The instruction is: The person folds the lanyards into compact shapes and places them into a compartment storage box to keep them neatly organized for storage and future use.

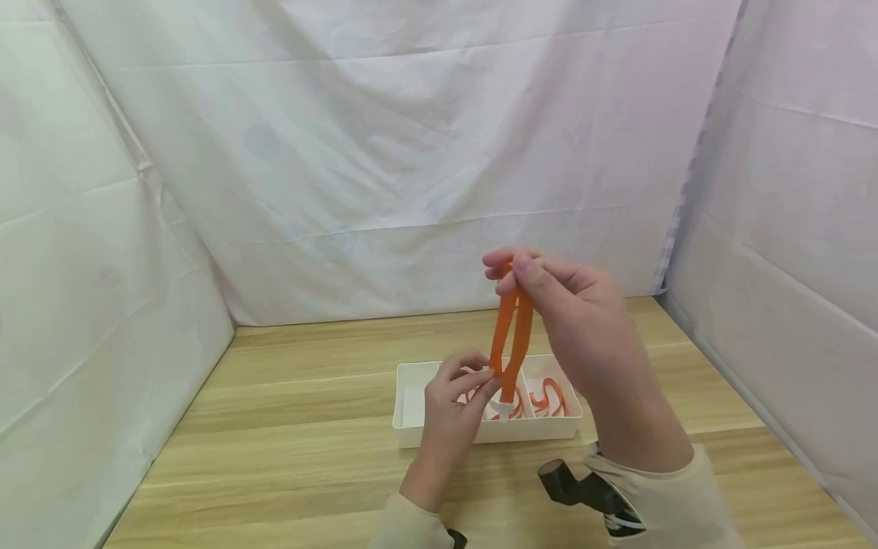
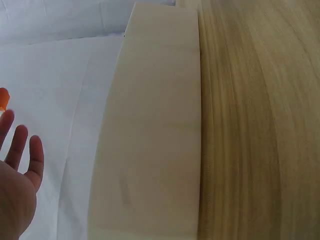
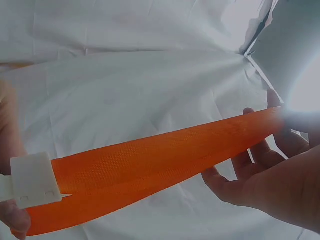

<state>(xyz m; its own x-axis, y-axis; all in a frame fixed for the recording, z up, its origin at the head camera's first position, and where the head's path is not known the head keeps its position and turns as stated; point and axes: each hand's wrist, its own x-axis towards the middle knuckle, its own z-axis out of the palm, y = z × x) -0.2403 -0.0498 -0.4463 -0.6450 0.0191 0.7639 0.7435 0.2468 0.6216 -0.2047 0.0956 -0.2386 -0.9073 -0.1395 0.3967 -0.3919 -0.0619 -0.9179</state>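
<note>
An orange webbing strap hangs in a narrow loop between both hands. My right hand grips its upper bend between thumb and fingers. Lower down, my left hand pinches the strap near a white plastic buckle. The right wrist view shows the strap stretched across, with the white buckle beside the left hand's fingers. In the left wrist view only part of the left hand appears, with a bit of orange strap above its fingertips.
Below the hands stands a white divided tray on the wooden table. Several coiled orange and white straps lie in its middle and right compartments. White cloth curtains surround the table at the back and sides.
</note>
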